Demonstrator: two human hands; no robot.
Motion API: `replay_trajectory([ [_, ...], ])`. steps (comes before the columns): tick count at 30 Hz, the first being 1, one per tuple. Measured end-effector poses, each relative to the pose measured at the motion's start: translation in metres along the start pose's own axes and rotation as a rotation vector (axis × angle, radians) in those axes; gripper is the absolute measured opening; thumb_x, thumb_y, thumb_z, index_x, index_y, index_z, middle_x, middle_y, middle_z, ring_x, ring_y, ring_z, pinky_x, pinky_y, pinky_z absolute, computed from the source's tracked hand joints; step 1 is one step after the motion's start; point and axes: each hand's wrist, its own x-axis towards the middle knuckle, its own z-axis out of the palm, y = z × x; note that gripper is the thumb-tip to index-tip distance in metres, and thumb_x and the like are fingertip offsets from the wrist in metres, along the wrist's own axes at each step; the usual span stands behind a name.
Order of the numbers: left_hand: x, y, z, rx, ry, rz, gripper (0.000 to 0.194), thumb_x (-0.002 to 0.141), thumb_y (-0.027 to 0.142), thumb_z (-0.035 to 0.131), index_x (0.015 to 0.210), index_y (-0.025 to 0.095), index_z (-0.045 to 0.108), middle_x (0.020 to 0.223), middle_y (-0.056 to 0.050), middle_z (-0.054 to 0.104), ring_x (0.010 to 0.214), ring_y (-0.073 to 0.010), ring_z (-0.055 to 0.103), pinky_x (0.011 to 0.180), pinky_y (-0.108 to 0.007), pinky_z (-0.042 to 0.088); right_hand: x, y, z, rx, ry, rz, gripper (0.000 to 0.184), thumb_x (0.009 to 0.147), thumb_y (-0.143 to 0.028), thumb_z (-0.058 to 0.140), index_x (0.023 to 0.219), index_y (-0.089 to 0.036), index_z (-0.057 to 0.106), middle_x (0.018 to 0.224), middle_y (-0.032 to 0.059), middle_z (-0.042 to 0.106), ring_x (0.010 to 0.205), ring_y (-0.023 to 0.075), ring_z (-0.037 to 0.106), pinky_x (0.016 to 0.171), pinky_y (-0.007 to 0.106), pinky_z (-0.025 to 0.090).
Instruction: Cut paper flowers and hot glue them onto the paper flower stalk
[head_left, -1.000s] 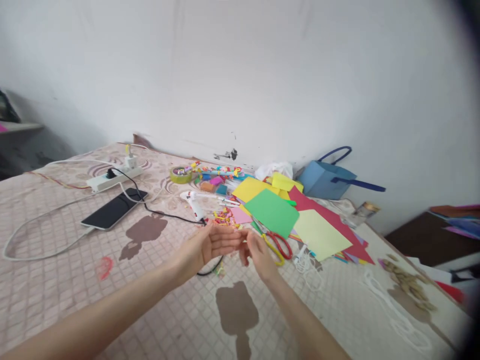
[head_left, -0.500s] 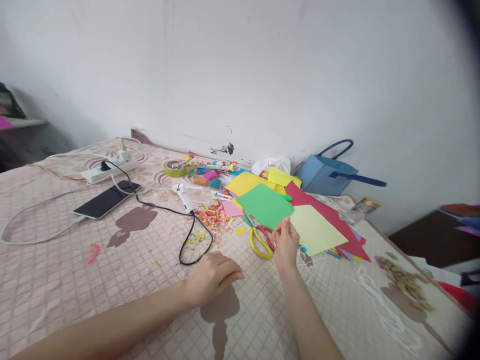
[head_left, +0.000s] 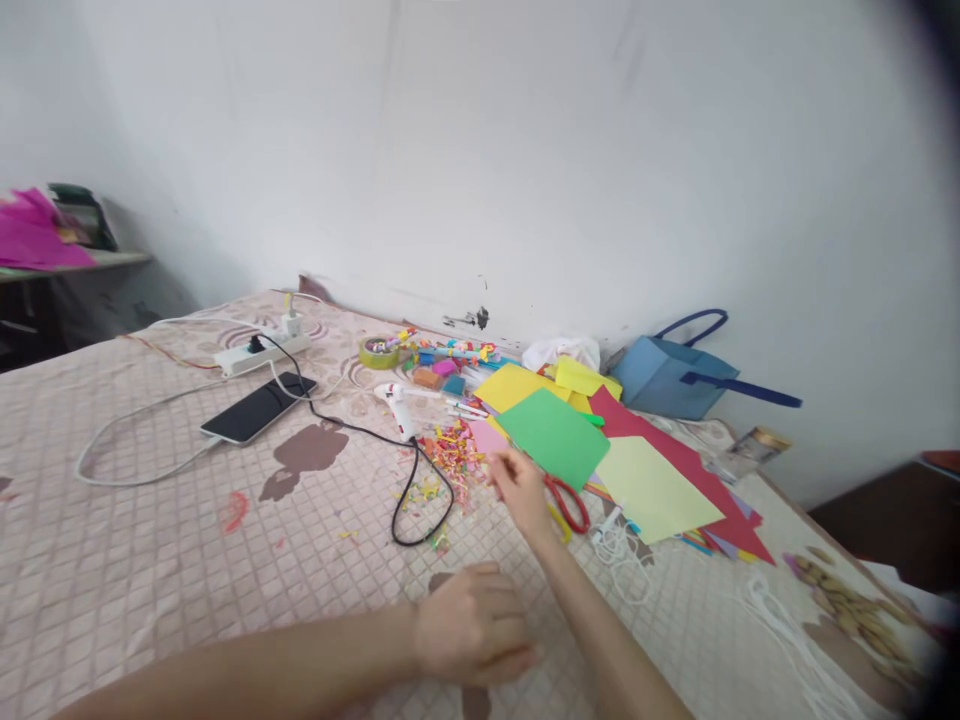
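Note:
My left hand (head_left: 478, 625) is low over the tablecloth, back up, fingers curled together; its palm is hidden. Farther forward, my right hand (head_left: 523, 497) has its fingers drawn together in a pinch, and anything between them is too small to make out. Close beside it, scissors with a red handle loop (head_left: 575, 505) and a yellow one lie partly behind the wrist. Just beyond the fingertips are a pink paper (head_left: 486, 438) and a heap of coloured paper scraps (head_left: 452, 450). A green sheet (head_left: 555, 435) lies to the right.
A white glue gun (head_left: 401, 412) trails a looped black cord. At left lie a phone (head_left: 259, 407) and a power strip (head_left: 262, 355). Pale yellow (head_left: 652, 487) and red sheets, white string (head_left: 622, 560) and a blue bag (head_left: 667, 375) are at right. Behind stands a wall.
My hands were together, left palm showing, then parted. The left came down and turned over with fingers curled; the right swung out over the scissors, then back left towards the scraps.

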Motion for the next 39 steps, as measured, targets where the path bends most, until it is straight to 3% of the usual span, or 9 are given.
replay_trajectory([
  [3, -0.003, 0.001, 0.012, -0.015, -0.01, 0.095, 0.02, 0.083, 0.032, 0.053, 0.067, 0.019, 0.054, 0.055, 0.001, 0.055, 0.053, -0.0134, 0.05, 0.05, -0.03, 0.033, 0.036, -0.014, 0.049, -0.139, -0.15, -0.085, 0.016, 0.074, -0.035, 0.064, 0.077, -0.019, 0.061, 0.068, -0.0004, 0.062, 0.063, 0.0146, 0.057, 0.059, 0.024, 0.044],
  [5, -0.004, -0.001, 0.018, -0.031, -0.007, 0.119, 0.023, 0.083, 0.032, 0.054, 0.064, 0.019, 0.053, 0.053, 0.001, 0.054, 0.051, -0.0125, 0.049, 0.048, -0.029, 0.033, 0.06, -0.019, 0.083, -0.241, -0.177, -0.11, 0.024, 0.067, -0.034, 0.071, 0.082, -0.018, 0.062, 0.074, 0.002, 0.063, 0.074, 0.0183, 0.058, 0.068, 0.028, 0.045],
  [9, -0.008, -0.006, 0.029, -0.059, 0.001, 0.152, 0.035, 0.085, 0.039, 0.054, 0.056, 0.019, 0.049, 0.049, 0.001, 0.052, 0.049, -0.0115, 0.048, 0.046, -0.026, 0.033, 0.092, -0.019, 0.13, -0.405, -0.249, -0.118, 0.022, 0.072, -0.032, 0.07, 0.083, -0.015, 0.063, 0.086, 0.0057, 0.064, 0.082, 0.0194, 0.058, 0.076, 0.034, 0.046],
  [13, -0.009, -0.009, 0.035, -0.065, -0.004, 0.135, 0.034, 0.085, 0.038, 0.053, 0.057, 0.019, 0.05, 0.05, 0.002, 0.054, 0.05, -0.0112, 0.05, 0.047, -0.026, 0.035, 0.114, -0.017, 0.141, -0.502, -0.298, -0.107, 0.023, 0.089, -0.031, 0.054, 0.104, -0.014, 0.059, 0.104, 0.0061, 0.061, 0.089, 0.0179, 0.06, 0.078, 0.038, 0.05],
  [20, -0.008, -0.01, 0.037, -0.026, -0.093, 0.121, 0.037, 0.082, 0.037, 0.055, 0.051, 0.02, 0.045, 0.048, 0.001, 0.054, 0.048, -0.013, 0.05, 0.041, -0.029, 0.032, 0.16, -0.017, 0.146, -0.566, -0.27, -0.084, 0.029, 0.089, -0.03, 0.054, 0.114, -0.015, 0.055, 0.114, 0.008, 0.057, 0.096, 0.0206, 0.059, 0.08, 0.041, 0.051],
  [25, -0.008, -0.009, 0.036, 0.01, -0.122, 0.079, 0.044, 0.078, 0.038, 0.058, 0.042, 0.021, 0.04, 0.039, 0.001, 0.048, 0.039, -0.012, 0.042, 0.037, -0.03, 0.025, 0.162, -0.006, 0.161, -0.554, -0.306, -0.075, 0.028, 0.09, -0.03, 0.053, 0.114, -0.017, 0.055, 0.116, 0.0082, 0.057, 0.097, 0.0203, 0.059, 0.081, 0.04, 0.05],
  [29, -0.008, -0.009, 0.035, -0.029, -0.062, 0.106, 0.038, 0.082, 0.036, 0.054, 0.049, 0.019, 0.046, 0.05, 0.0, 0.056, 0.048, -0.0121, 0.049, 0.044, -0.028, 0.031, 0.161, 0.0, 0.152, -0.494, -0.32, -0.079, 0.03, 0.089, -0.03, 0.054, 0.115, -0.016, 0.054, 0.115, 0.0083, 0.057, 0.097, 0.0206, 0.059, 0.081, 0.041, 0.05],
  [33, -0.009, -0.009, 0.034, -0.069, -0.021, 0.102, 0.034, 0.084, 0.038, 0.052, 0.056, 0.019, 0.051, 0.053, 0.001, 0.057, 0.051, -0.0116, 0.05, 0.046, -0.027, 0.033, 0.153, -0.003, 0.121, -0.394, -0.289, -0.085, 0.027, 0.089, -0.03, 0.054, 0.11, -0.014, 0.056, 0.109, 0.0074, 0.059, 0.092, 0.0192, 0.06, 0.079, 0.039, 0.051],
  [39, -0.009, -0.008, 0.03, -0.054, -0.033, 0.058, 0.028, 0.083, 0.036, 0.052, 0.061, 0.018, 0.053, 0.056, 0.001, 0.058, 0.054, -0.011, 0.052, 0.046, -0.026, 0.033, 0.08, -0.014, 0.05, -0.185, -0.22, -0.114, 0.018, 0.086, -0.033, 0.052, 0.092, -0.019, 0.062, 0.073, 0.0001, 0.063, 0.06, 0.012, 0.057, 0.058, 0.024, 0.047],
])
